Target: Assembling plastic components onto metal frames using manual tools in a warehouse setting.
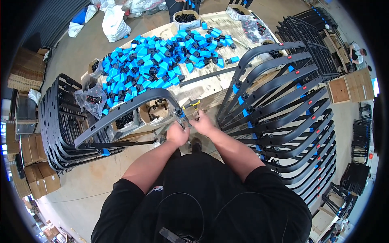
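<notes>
In front of me a curved black frame (pixel 121 115) rests at the table's near edge, its right end coming down between my hands. My left hand (pixel 177 134) is closed round that end, next to a small blue fitting (pixel 182 115). Close beside it, my right hand (pixel 203 123) is closed with its fingers near the same end. A yellow-and-black handled tool (pixel 195 103) stands up just above the right fingers and seems to be in their grip. Its lower part is hidden by the hand.
Blue-and-black plastic parts (pixel 150 60) lie heaped on the wooden table (pixel 210 87). Boxes of small black parts (pixel 156 111) stand at its near edge. Rows of black frames (pixel 291 139) stack to my right, more frames (pixel 60 121) to my left. Another person (pixel 356 54) is far right.
</notes>
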Motion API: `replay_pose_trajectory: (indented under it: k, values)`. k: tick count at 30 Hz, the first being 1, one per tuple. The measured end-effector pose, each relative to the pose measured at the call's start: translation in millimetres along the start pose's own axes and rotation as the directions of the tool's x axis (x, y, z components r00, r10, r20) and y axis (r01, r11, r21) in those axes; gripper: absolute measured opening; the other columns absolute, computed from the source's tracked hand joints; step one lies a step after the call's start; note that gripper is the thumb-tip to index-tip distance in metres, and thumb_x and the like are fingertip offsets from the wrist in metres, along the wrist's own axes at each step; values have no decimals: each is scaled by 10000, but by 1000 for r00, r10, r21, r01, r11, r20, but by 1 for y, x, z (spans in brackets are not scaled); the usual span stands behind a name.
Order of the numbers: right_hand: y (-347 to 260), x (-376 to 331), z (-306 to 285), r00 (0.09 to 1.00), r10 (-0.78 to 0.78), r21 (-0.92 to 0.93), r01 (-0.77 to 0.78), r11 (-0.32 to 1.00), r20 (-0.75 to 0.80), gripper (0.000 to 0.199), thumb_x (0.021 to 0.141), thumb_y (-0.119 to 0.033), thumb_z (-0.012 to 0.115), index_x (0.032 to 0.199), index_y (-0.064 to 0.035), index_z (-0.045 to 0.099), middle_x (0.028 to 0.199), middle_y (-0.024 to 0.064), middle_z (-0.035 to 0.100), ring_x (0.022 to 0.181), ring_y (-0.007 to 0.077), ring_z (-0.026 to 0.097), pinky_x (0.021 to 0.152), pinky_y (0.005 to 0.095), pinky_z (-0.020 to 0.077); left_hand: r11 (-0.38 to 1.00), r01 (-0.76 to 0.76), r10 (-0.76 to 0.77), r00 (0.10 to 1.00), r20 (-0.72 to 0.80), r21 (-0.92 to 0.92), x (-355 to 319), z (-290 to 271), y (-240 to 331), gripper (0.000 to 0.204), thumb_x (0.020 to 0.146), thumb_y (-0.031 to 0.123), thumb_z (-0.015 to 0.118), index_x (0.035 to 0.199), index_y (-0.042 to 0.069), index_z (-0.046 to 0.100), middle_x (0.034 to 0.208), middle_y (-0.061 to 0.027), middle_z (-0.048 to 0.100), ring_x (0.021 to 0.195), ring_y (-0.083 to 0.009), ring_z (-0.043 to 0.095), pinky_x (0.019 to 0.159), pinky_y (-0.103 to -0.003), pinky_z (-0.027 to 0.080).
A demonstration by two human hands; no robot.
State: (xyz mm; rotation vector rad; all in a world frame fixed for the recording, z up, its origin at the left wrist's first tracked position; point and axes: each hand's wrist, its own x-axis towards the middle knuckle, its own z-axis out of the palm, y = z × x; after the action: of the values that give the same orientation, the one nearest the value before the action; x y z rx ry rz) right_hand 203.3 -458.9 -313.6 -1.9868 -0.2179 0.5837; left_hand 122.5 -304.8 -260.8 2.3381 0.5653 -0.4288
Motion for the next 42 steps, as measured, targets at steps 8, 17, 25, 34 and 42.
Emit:
replay_pose_trajectory:
  k: [8,17,25,34,42]
  values:
    - [-106,-75,-54,953,204,140,-239,961,225,574,878,-254,753,1296,74,535,1088,208,702,977,267,688,866,388,531,1000,14,-13,1000,-28,7,-13,-12,8,465,846,344,678,1045,-70,607,997,-306,696,984,-436,689,883,-503,546]
    - [-78,-31,-29,984,11,-120,-34,992,-179,769,870,-242,741,1480,11,348,884,174,706,826,316,688,805,402,536,541,71,6,996,88,-838,-38,-30,-20,88,921,125,627,931,44,593,689,-60,596,549,-179,600,504,-354,486]
    - [-86,2,-16,985,-112,-241,78,967,-129,596,777,-285,779,1324,-160,578,973,204,730,966,397,702,864,494,546,589,181,-252,967,33,-787,-60,-103,-53,186,888,111,682,1006,-5,597,730,-57,584,570,-193,591,538,-339,487]
    - [-96,0,-8,950,-169,-248,103,963,-262,532,705,-302,814,1174,-121,639,994,198,734,973,388,705,876,446,552,462,147,-416,907,-67,-875,-54,-151,-141,127,891,93,681,990,26,637,761,-35,598,601,-146,553,554,-310,468]
    - [-86,2,-13,911,133,123,-91,988,-391,895,678,-377,912,1367,-11,473,1104,202,696,1014,298,683,913,405,532,110,0,-365,930,-40,-994,-42,-162,-206,208,899,82,660,1089,27,597,758,-35,595,627,-152,563,594,-306,491]
